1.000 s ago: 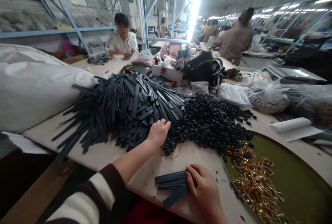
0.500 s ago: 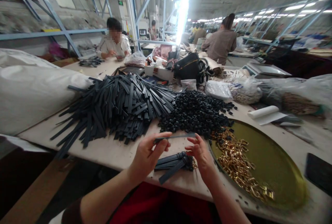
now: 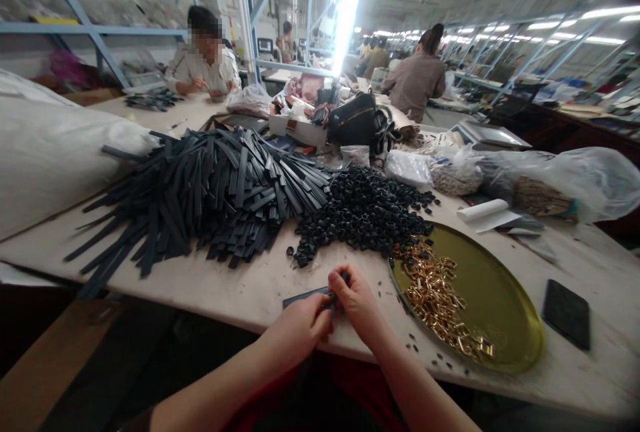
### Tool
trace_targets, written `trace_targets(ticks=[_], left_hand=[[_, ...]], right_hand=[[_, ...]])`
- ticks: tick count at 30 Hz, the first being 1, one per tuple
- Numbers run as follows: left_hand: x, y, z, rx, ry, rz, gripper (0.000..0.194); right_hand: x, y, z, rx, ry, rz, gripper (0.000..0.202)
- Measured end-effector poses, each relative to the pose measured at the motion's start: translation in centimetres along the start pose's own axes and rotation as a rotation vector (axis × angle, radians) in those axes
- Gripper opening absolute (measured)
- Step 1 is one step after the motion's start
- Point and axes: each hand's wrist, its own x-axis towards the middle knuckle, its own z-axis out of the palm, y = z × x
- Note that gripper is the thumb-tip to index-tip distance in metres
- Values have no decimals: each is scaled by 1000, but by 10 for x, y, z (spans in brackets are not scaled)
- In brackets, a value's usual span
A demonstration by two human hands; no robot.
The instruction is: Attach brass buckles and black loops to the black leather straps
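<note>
My left hand (image 3: 311, 317) is closed at the front of the table, its fingers curled beside those of my right hand. A dark flat strap (image 3: 304, 297) sticks out to the left from behind it. My right hand (image 3: 353, 297) pinches a dark strap piece that shows as a small bend between thumb and fingers. The hands meet and hide most of what they hold. Beyond them lie a heap of black loops (image 3: 370, 209) and, to the left, a big pile of dark straps (image 3: 235, 192). Gold metal buckles (image 3: 433, 289) fill the left side of a round brass-coloured tray (image 3: 505, 299).
A black phone (image 3: 567, 314) lies right of the tray. A large white sack (image 3: 60, 159) borders the table on the left. At the back are a black bag (image 3: 353, 120), plastic-wrapped bundles (image 3: 455, 175) and a co-worker (image 3: 204, 62) seated at the table.
My hands have come together and lower; before, they were apart with a dark strap stretched between them. The whole view has shifted slightly.
</note>
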Motion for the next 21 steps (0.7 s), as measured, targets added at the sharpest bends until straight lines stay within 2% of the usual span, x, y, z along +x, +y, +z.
trace_targets(ticks=[2,3,5,7,9,12,14,16,18,21], left_hand=[[16,0,0,-169,-5,-105,22],[23,-1,-2,-280,-24,-173,21],[34,-3,-9,-487,-42,-286,21],[41,-4,-14,-623,-32,-347,22],[47,-5,-17,-686,-24,-387,22],[53,-5,-19,-713,-35,-442,22],[56,-5,-18,-717,-45,-453,23],[57,-6,-18,-694,-32,-422,26],[57,-7,-17,-613,12,-345,27],[55,-9,-15,-442,63,-174,18]], right_hand=[[23,-1,-11,-179,45,-96,39],[36,0,-19,-357,128,-174,36],[63,6,-36,-864,206,-294,25],[84,16,-46,-1258,172,-317,17],[97,26,-49,-1408,119,-307,13],[102,33,-47,-1427,87,-316,11],[100,32,-46,-1360,66,-340,12],[93,27,-44,-1111,45,-351,11],[81,19,-41,-685,24,-263,10],[54,5,-32,9,-19,32,24]])
